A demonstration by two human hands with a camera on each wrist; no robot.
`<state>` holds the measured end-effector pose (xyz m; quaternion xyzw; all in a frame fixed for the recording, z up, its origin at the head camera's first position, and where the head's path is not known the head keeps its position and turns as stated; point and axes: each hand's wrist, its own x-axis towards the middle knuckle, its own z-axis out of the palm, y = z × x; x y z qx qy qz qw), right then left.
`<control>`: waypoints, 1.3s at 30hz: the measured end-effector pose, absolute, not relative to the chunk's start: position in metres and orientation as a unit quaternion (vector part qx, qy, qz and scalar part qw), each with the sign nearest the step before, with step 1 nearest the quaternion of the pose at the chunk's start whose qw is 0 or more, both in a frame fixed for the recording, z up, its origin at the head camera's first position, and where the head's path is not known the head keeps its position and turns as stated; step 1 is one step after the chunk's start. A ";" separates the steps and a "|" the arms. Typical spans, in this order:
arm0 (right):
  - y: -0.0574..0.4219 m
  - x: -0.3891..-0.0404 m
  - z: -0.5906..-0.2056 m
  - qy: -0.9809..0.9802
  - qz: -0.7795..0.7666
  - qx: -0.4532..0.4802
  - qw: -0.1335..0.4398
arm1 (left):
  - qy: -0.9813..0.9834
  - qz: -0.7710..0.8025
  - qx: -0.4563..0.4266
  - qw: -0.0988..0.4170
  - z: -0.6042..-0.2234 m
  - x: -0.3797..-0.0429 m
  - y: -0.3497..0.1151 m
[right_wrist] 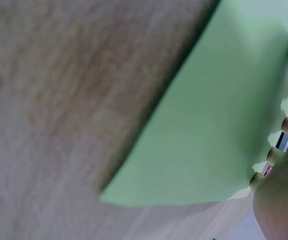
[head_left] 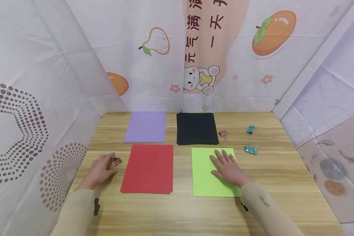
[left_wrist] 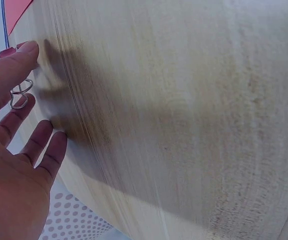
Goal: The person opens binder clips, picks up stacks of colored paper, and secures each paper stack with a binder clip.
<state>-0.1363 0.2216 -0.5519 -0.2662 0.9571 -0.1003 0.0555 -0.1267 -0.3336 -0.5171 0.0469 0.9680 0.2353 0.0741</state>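
My left hand (head_left: pixel 98 170) is low over the table at the left, thumb and fingers apart. A dark red binder clip (head_left: pixel 117 161) lies just beyond the gap between its thumb and index finger; the left wrist view shows its wire handle (left_wrist: pixel 20 96) between them, its body partly behind the thumb. To its right lies a stack of red paper (head_left: pixel 148 168). My right hand (head_left: pixel 230 170) rests with spread fingers on the yellow-green paper stack (head_left: pixel 203 173), over its right side. The right wrist view shows this stack's corner (right_wrist: pixel 184 165) and fingers along the edge of view.
Behind lie a purple paper stack (head_left: pixel 146 127) and a black paper stack (head_left: pixel 197 128). Right of the black one are a pink binder clip (head_left: pixel 223 133) and two teal binder clips, one farther back (head_left: pixel 250 129), one nearer (head_left: pixel 251 150). Printed curtains (head_left: pixel 159 75) enclose the wooden table (head_left: pixel 171 216).
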 end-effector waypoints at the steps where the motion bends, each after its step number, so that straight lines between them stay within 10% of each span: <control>1: 0.221 -0.136 -0.552 0.957 -0.102 -0.266 0.055 | 0.969 0.232 0.046 0.074 -0.518 -0.127 -0.334; 39: 0.222 -0.136 -0.552 0.953 -0.119 -0.274 0.046 | 0.971 0.221 0.034 0.083 -0.522 -0.127 -0.339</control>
